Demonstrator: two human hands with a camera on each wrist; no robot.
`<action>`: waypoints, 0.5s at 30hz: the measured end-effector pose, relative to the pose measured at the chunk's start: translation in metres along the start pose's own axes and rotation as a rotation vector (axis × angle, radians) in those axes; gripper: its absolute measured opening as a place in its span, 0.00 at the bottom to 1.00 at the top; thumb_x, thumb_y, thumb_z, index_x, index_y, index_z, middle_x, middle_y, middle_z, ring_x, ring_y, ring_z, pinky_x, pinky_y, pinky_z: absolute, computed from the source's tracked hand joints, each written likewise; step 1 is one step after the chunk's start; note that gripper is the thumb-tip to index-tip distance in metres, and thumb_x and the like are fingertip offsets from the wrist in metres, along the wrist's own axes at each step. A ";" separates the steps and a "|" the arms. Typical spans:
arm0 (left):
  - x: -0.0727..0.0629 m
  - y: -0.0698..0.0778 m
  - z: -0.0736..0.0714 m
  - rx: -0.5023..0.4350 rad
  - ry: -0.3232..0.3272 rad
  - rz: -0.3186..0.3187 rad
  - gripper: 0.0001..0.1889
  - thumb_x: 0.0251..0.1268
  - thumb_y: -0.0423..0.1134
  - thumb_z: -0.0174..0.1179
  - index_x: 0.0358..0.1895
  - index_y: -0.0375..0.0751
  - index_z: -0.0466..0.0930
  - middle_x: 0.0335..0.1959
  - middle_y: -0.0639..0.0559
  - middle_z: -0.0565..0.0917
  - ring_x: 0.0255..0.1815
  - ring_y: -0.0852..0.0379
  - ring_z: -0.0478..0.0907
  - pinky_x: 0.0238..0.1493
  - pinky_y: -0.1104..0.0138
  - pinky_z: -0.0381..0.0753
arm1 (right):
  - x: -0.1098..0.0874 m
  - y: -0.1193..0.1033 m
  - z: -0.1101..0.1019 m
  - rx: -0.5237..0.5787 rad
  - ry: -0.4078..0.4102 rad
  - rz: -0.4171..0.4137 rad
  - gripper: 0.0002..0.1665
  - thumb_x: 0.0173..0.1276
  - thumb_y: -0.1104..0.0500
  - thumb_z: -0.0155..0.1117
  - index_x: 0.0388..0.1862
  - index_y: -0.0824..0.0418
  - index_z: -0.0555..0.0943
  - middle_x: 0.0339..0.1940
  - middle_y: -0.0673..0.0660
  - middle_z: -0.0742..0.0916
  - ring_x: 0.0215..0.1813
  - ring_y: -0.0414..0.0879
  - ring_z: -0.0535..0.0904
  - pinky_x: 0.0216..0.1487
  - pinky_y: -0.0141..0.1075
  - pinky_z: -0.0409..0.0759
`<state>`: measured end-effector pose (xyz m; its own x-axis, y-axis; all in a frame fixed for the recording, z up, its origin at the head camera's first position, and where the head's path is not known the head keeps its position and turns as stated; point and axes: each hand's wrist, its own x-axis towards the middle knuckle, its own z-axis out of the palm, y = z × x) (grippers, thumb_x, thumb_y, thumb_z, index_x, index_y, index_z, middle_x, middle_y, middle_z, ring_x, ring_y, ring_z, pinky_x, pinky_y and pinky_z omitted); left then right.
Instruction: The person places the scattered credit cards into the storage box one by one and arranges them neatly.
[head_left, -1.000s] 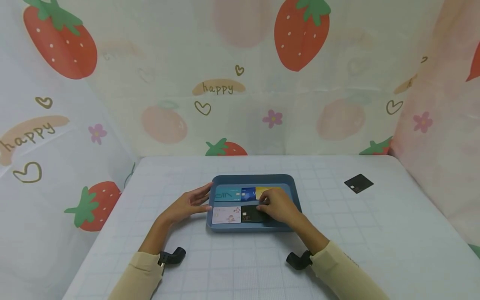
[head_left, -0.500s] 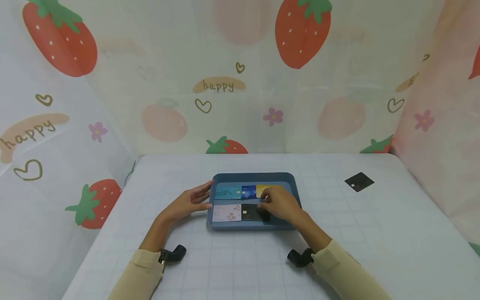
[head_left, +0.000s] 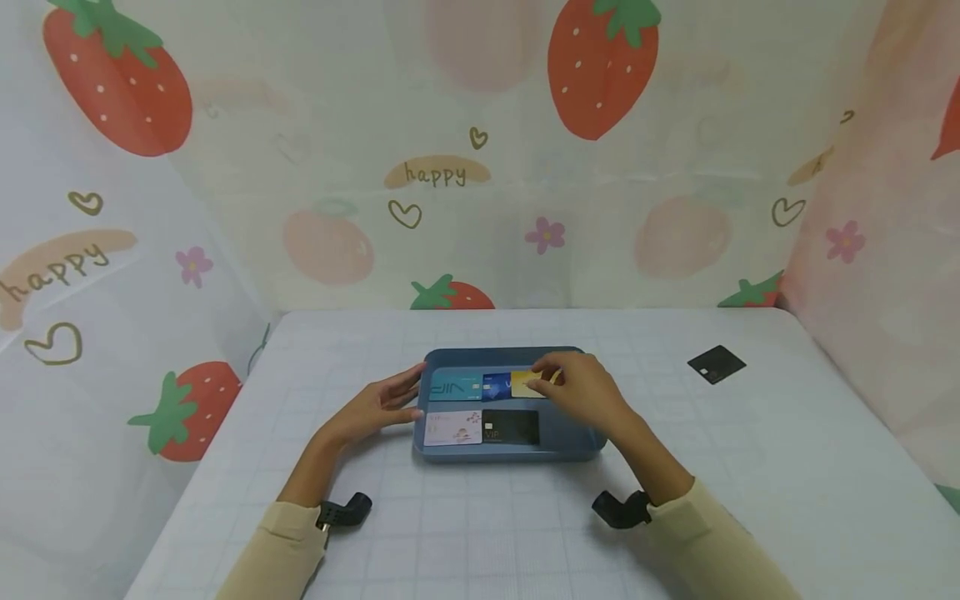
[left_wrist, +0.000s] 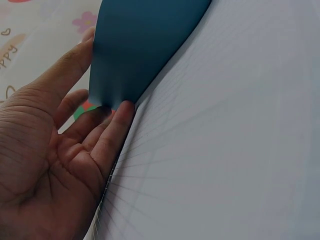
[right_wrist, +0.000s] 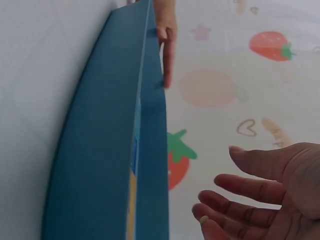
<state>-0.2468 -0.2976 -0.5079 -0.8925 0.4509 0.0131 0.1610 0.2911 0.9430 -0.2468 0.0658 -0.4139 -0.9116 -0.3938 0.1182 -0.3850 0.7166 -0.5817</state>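
Note:
A blue tray [head_left: 504, 457] holds two rows of cards. In its back row lie a teal card [head_left: 455, 387], a blue card [head_left: 497, 387] and a yellow card [head_left: 522, 384], which is partly hidden. The front row has a white floral card [head_left: 453, 427] and a black VIP card [head_left: 512, 427]. My left hand [head_left: 377, 410] touches the tray's left side with extended fingers; the left wrist view shows its fingertips at the wall. Above the tray's right part hovers my right hand [head_left: 583, 387]; in the right wrist view its fingers are loosely bent, with nothing between them.
Another black card [head_left: 717, 364] lies alone on the white table [head_left: 750, 483], to the right of the tray. Strawberry-print cloth [head_left: 517, 192] stands behind the table and along its sides.
My right hand has come off the black VIP card and moved right and slightly back, uncovering that card fully. The left hand stays at the tray's left side.

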 end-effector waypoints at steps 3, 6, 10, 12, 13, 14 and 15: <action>-0.001 -0.001 0.000 -0.003 0.013 -0.008 0.46 0.65 0.37 0.71 0.82 0.45 0.54 0.82 0.50 0.56 0.79 0.47 0.58 0.75 0.58 0.62 | -0.002 0.003 -0.009 -0.020 0.028 -0.035 0.17 0.70 0.52 0.71 0.52 0.60 0.87 0.40 0.52 0.88 0.42 0.47 0.82 0.37 0.40 0.82; -0.001 -0.001 -0.001 -0.006 0.013 -0.007 0.45 0.65 0.36 0.71 0.82 0.45 0.54 0.82 0.51 0.56 0.79 0.47 0.58 0.75 0.57 0.61 | -0.006 0.007 -0.019 -0.019 0.065 -0.061 0.17 0.70 0.53 0.71 0.53 0.60 0.87 0.44 0.55 0.89 0.46 0.50 0.83 0.41 0.45 0.83; -0.002 -0.001 0.000 -0.011 -0.003 -0.006 0.45 0.65 0.37 0.70 0.82 0.47 0.53 0.82 0.50 0.55 0.79 0.47 0.57 0.76 0.55 0.61 | -0.010 0.014 -0.032 -0.005 0.113 -0.076 0.17 0.70 0.54 0.71 0.53 0.61 0.86 0.48 0.57 0.89 0.49 0.53 0.83 0.46 0.48 0.83; -0.002 -0.001 0.000 -0.015 -0.007 -0.009 0.45 0.66 0.37 0.70 0.82 0.47 0.53 0.82 0.50 0.54 0.80 0.46 0.57 0.76 0.54 0.60 | -0.011 0.018 -0.038 -0.014 0.136 -0.085 0.18 0.70 0.54 0.71 0.54 0.61 0.86 0.48 0.57 0.89 0.49 0.54 0.83 0.45 0.49 0.83; -0.002 0.000 0.000 -0.012 -0.006 -0.010 0.46 0.66 0.37 0.70 0.82 0.48 0.53 0.82 0.50 0.54 0.80 0.46 0.57 0.76 0.54 0.60 | -0.011 0.020 -0.040 -0.024 0.149 -0.086 0.19 0.70 0.53 0.71 0.55 0.61 0.85 0.48 0.57 0.89 0.49 0.54 0.83 0.45 0.49 0.83; -0.002 0.000 0.000 -0.010 -0.005 -0.011 0.46 0.66 0.38 0.70 0.82 0.48 0.53 0.82 0.50 0.54 0.80 0.46 0.57 0.76 0.54 0.60 | -0.011 0.022 -0.043 -0.033 0.161 -0.089 0.19 0.70 0.53 0.71 0.55 0.61 0.85 0.49 0.58 0.89 0.50 0.54 0.83 0.45 0.49 0.83; -0.001 0.000 0.000 -0.009 -0.003 -0.011 0.46 0.66 0.38 0.70 0.82 0.48 0.53 0.82 0.50 0.55 0.80 0.46 0.57 0.76 0.54 0.60 | -0.012 0.025 -0.046 -0.042 0.174 -0.092 0.19 0.70 0.53 0.71 0.56 0.61 0.85 0.49 0.58 0.89 0.50 0.55 0.83 0.45 0.49 0.84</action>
<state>-0.2452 -0.2978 -0.5077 -0.8927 0.4507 0.0020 0.1479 0.2887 0.9459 -0.2524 0.1146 -0.3923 -0.8822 -0.3556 0.3087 -0.4699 0.7073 -0.5282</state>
